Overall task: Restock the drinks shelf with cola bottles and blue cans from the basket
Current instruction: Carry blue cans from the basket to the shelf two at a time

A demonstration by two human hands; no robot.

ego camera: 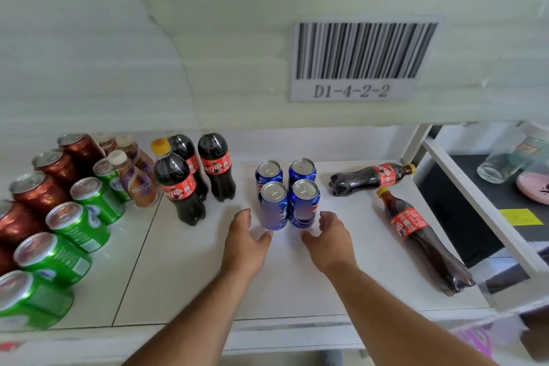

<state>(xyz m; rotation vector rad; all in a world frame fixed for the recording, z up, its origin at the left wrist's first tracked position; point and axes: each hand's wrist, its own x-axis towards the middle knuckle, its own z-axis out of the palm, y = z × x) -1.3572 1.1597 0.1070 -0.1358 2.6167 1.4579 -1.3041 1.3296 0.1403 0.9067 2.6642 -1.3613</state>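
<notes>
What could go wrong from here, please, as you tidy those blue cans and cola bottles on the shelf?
1. Two dark cola bottles with red labels lie on their sides, and, near the white shelf's right edge; they might roll off.
2. The left hand and right hand flank four upright blue aluminium cans packed closely; a nudge could topple several.

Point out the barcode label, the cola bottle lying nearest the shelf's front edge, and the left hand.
barcode label (364,58): head view, on the black bars.
cola bottle (411,224): head view, on its red wrapper.
left hand (246,239): head view, on the back of the hand.
</notes>
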